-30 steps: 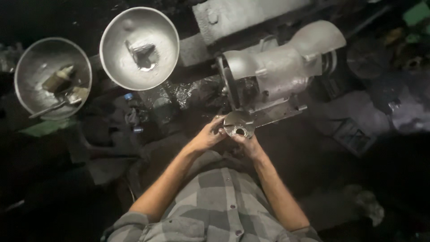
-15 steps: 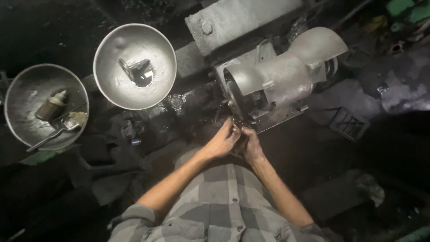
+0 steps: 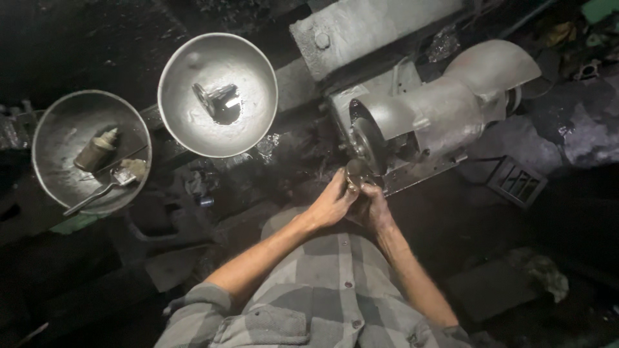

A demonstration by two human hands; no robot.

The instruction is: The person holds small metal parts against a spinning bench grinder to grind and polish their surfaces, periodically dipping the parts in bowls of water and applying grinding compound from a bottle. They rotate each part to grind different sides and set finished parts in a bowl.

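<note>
Both of my hands meet in front of a grey bench grinder (image 3: 438, 116). My left hand (image 3: 332, 205) and my right hand (image 3: 375, 207) together grip a small round metal part (image 3: 354, 173). The part is held up against the grinder's dark wheel (image 3: 369, 145), touching or very close to it. My fingers hide most of the part. My forearms and a grey checked shirt (image 3: 322, 296) fill the lower middle of the view.
Two metal bowls sit to the left: the nearer large bowl (image 3: 187, 116) holds a small metal piece (image 3: 218, 100), the far-left bowl (image 3: 58, 129) holds a small bottle (image 3: 97, 149) and a spoon (image 3: 103, 190). A grey slab (image 3: 374, 26) lies behind the grinder. Dark clutter surrounds everything.
My hands have carried the metal part up and toward the grinder wheel, from below the machine to right at the wheel. The view has shifted slightly.
</note>
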